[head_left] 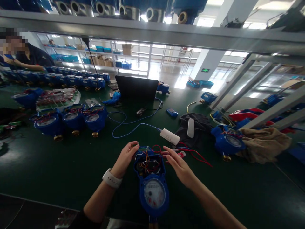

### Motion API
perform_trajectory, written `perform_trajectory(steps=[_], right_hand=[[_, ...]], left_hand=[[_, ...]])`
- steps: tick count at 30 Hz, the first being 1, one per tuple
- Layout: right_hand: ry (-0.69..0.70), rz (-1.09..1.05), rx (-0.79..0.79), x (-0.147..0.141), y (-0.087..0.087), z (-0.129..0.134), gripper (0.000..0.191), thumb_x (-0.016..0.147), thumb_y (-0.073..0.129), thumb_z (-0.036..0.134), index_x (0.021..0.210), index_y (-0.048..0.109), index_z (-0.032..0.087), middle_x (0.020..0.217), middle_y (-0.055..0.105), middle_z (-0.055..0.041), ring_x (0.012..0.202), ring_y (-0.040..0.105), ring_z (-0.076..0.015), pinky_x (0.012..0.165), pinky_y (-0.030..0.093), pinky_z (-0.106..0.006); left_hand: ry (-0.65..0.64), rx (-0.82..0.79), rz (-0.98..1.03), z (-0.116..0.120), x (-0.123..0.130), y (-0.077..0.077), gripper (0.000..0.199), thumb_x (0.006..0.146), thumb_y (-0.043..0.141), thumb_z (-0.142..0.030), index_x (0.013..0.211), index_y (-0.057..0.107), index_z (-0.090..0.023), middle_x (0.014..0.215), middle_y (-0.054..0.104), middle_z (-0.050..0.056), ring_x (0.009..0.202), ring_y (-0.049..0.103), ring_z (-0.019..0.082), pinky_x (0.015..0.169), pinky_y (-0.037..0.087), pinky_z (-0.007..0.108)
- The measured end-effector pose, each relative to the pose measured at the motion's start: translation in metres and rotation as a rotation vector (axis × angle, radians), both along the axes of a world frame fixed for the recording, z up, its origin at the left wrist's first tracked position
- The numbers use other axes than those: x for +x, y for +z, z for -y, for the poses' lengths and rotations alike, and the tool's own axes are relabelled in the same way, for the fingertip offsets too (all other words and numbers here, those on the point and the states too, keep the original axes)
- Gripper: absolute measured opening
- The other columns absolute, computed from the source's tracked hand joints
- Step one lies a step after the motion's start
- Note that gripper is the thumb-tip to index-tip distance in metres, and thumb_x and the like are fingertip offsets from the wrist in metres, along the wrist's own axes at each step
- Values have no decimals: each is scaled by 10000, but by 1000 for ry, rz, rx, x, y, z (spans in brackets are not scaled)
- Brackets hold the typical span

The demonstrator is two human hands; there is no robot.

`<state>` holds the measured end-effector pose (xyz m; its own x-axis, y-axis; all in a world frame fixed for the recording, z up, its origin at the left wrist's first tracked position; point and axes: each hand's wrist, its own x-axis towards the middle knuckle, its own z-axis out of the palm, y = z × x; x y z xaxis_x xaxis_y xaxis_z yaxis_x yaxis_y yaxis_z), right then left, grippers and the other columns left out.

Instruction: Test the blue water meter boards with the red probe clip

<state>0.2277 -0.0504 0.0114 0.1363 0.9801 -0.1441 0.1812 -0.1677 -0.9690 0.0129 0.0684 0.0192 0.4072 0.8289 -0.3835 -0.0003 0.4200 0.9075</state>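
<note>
A blue water meter (154, 194) lies in front of me, its round dial facing up and its upper compartment open, with red, yellow and white wires inside. At the compartment's upper left corner, my left hand (126, 156) has thumb and fingers closed around the edge of a green circuit board (144, 148). To the right of the compartment is my right hand (177, 163), its fingers apart and reaching toward a red wire. A white box (169, 136) with a blue cable sits just beyond, and red leads (196, 155) run to its right.
Several blue meters (71, 119) and a pile of bagged boards (58, 98) stand at left. A laptop (136, 88) is behind. Dark cloth (196, 127), another meter (227, 141) and brown cloth (264, 143) lie right. A metal shelf (152, 33) crosses overhead. A person (30, 57) sits far left.
</note>
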Motion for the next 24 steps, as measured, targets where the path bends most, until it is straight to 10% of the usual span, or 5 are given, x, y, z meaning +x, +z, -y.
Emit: perform_trajectory(steps=[6,10,17,24], right_hand=[[250,-36,84,15,10,-59,758,800,658,586,1431,447,221,1497,450,-140,1405,380,-285,1145,314,-493],[539,-67,39,16,32,-79,877,648,834,435,1412,493,172,1388,576,-168,1276,543,-319,1069,421,-505],[418,510,324,-8,66,-40,811,662,791,182,1422,509,204,1369,600,-134,1238,568,-326,1055,441,-493],[449,531,329,6,58,-8,673,726,754,186,1370,575,259,1349,626,-96,1220,596,-293,1022,489,-448]], left_hand=[[-30,88,149,-5,5,8,488,763,727,-271,1200,546,-151,1063,669,79,828,673,164,701,543,269],[-32,201,230,0,7,14,514,770,729,-293,1231,529,-185,1096,644,66,941,662,192,759,560,295],[-42,413,333,18,0,28,488,761,754,-233,1212,568,-218,1188,632,69,1112,631,238,960,527,373],[77,575,280,29,-28,15,332,956,508,-312,1266,605,-246,1410,540,51,1391,407,243,1199,275,410]])
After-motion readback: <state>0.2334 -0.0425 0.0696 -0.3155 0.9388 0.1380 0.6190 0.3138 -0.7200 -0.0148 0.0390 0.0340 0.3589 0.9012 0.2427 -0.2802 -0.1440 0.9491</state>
